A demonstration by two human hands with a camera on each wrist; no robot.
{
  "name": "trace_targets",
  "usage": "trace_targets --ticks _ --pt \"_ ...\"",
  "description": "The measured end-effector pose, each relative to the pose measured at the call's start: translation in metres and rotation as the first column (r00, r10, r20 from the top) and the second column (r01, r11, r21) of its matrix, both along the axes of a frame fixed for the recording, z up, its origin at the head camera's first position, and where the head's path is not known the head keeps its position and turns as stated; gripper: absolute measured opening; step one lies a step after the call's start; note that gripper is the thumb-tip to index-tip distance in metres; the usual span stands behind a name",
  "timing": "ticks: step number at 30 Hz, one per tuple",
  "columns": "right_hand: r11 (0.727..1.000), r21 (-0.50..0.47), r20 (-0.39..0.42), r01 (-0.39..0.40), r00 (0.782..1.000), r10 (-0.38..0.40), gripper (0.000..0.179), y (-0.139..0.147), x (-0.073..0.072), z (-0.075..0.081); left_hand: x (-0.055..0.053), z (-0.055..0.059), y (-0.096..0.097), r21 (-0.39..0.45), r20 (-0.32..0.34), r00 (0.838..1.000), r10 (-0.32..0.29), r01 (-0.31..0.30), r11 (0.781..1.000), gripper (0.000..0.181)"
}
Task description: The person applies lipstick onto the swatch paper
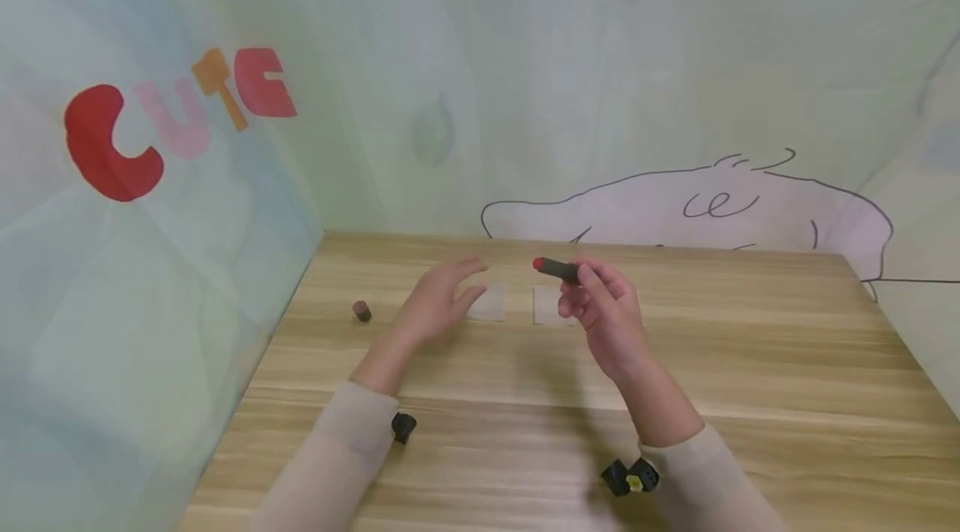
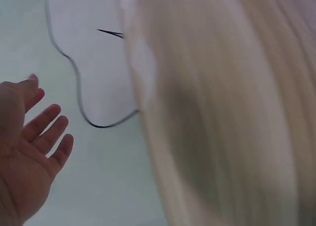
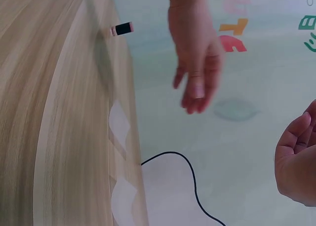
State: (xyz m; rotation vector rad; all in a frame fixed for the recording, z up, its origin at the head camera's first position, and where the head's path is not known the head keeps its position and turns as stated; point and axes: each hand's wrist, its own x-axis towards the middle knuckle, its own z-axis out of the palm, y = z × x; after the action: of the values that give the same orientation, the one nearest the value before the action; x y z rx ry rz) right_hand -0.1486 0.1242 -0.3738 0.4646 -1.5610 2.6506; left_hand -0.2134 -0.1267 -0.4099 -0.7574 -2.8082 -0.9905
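A lipstick (image 1: 557, 270) with a dark tube and a bared red tip is pinched between the thumb and fingers of my right hand (image 1: 607, 315), above the table. Its red end points left. My left hand (image 1: 438, 298) hovers left of it, fingers loosely spread and holding nothing, as the left wrist view also shows. A small dark cap (image 1: 362, 312) with a reddish top stands on the table to the left. Two pale paper squares lie near the back: the left paper (image 1: 491, 303) beside my left fingertips, the right paper (image 1: 547, 307) partly hidden behind my right hand.
The wood-grain table (image 1: 480, 449) meets a pale curtain-like backdrop (image 1: 390, 32) at its back and left edges. Colourful letters (image 1: 114, 144) and a line-drawn figure (image 1: 675, 203) decorate it. Small black devices (image 1: 630, 478) sit at both wrists.
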Motion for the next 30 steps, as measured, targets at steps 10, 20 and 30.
trace_targets --ticks 10,20,30 --pt "1.000 0.013 0.012 0.014 1.000 -0.014 0.018 0.001 -0.003 -0.004 -0.011 -0.041 -0.017 -0.304 0.054 0.998 -0.014 0.029 0.952 0.044" --pt "0.999 0.032 0.042 0.024 0.999 -0.025 0.020 -0.001 -0.003 -0.008 -0.016 -0.054 -0.014 -0.389 0.096 0.993 -0.066 0.098 0.916 0.045" --pt "0.998 0.052 0.046 0.036 0.998 -0.039 0.020 -0.001 -0.003 -0.007 -0.018 -0.058 -0.008 -0.433 0.111 0.990 -0.093 0.132 0.892 0.042"
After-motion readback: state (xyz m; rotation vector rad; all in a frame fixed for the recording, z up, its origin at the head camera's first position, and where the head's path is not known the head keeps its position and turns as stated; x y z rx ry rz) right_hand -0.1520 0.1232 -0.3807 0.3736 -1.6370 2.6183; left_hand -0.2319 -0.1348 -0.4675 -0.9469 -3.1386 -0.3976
